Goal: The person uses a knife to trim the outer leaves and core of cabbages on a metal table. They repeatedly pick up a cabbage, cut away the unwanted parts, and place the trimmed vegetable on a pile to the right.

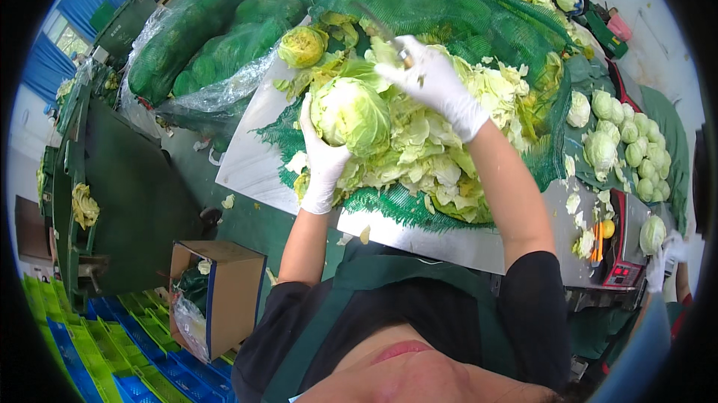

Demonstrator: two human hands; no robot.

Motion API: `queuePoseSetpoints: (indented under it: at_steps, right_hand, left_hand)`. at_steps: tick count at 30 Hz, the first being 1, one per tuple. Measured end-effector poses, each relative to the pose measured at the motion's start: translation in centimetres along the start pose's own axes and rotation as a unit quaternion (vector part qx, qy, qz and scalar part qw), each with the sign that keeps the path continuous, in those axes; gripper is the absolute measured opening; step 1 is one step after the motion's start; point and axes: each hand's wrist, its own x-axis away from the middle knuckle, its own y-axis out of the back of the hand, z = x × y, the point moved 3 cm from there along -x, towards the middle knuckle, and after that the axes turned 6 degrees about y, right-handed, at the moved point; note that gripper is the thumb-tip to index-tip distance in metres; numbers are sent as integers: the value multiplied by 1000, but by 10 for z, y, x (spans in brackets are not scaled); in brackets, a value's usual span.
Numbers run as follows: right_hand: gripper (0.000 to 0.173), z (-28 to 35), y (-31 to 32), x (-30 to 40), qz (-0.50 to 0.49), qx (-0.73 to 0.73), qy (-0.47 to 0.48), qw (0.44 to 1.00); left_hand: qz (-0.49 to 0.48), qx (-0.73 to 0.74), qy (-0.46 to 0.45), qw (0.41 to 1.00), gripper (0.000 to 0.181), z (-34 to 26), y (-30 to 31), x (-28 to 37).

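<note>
In a white glove, my left hand [325,159] holds a pale green cabbage head [350,117] from its left and lower side. My right hand [429,80], gloved too, grips a knife [381,27] whose blade points up and left, blurred. A loosened green leaf stands between the cabbage and my right hand. Below both hands lies a heap of trimmed cabbage leaves [437,150] on green mesh netting [387,206]. A yellowed cabbage [303,46] rests beyond my left hand, beside wilted leaves.
The netting covers a metal table [252,161]. Filled mesh sacks [224,38] lie at upper left. Trimmed cabbages [645,150] and a red-framed scale [622,240] are at right. A cardboard box [235,296] and green bin [129,184] stand left. Co-workers' gloved hands show at upper right and far right.
</note>
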Motion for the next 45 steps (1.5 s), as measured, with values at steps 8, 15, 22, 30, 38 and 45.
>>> queuePoseSetpoints:
  at_steps: [8,15,22,30,38,45]
  right_hand:
    - [61,-39,-26,38,90,85,-44,991]
    - [18,-73,-38,-10,4,150,-3,989]
    - [19,-101,-61,-33,22,170,-90,981]
    - [62,-7,-38,34,105,114,102,983]
    - [67,-7,-58,32,135,192,-8,972]
    - [59,-62,-46,1,211,-41,-193,957]
  left_hand:
    - [-6,-76,-4,997,114,-2,-18,-9]
    - [14,171,71,983,116,-12,0,-14]
    - [105,-18,26,994,116,-2,-11,-16]
    - [73,-42,93,992,104,-15,-11,-20]
    - [38,-178,60,981,96,-8,-13,-24]
    - [94,-60,48,993,99,1,9,-7]
